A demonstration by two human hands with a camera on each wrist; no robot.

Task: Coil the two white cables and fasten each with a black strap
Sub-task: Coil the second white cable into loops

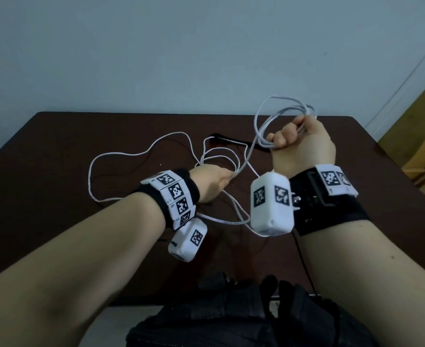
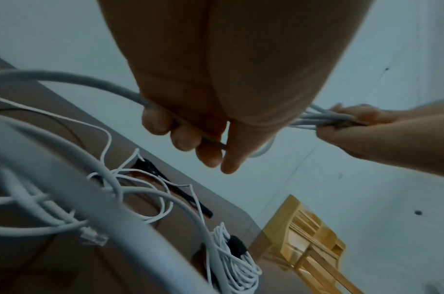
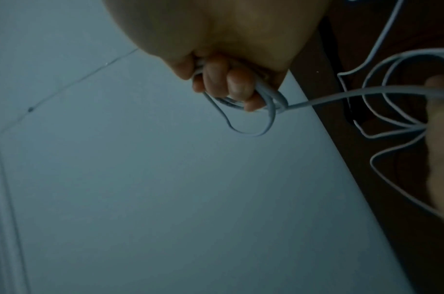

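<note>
Several loops of a white cable (image 1: 279, 113) are gripped in the right hand (image 1: 304, 144), which is raised above the far right part of the dark brown table (image 1: 56, 151); in the right wrist view the fingers (image 3: 237, 87) are seen curled tightly round the gathered strands, with one loop hanging below them. From this bundle a single run of the same cable is led down and left to the left hand (image 1: 211, 181), held lower and nearer the middle of the table. There the strand is held between the curled fingers (image 2: 183, 139) and the thumb, as shown in the left wrist view.

The uncoiled remainder of the cable is spread in loose curves over the tabletop, mostly left of and beyond the left hand. A clear plug (image 2: 93, 236) at a cable end is seen lying on the table in the left wrist view. In that same view a second cable (image 2: 236, 264), already coiled, is seen on the table with a black strap (image 2: 237, 245) wrapped round it. Another black strap (image 1: 231, 141) lies flat on the far side of the table, partly crossed by the loose cable. A wooden chair (image 2: 309, 238) stands to the right of the table.
</note>
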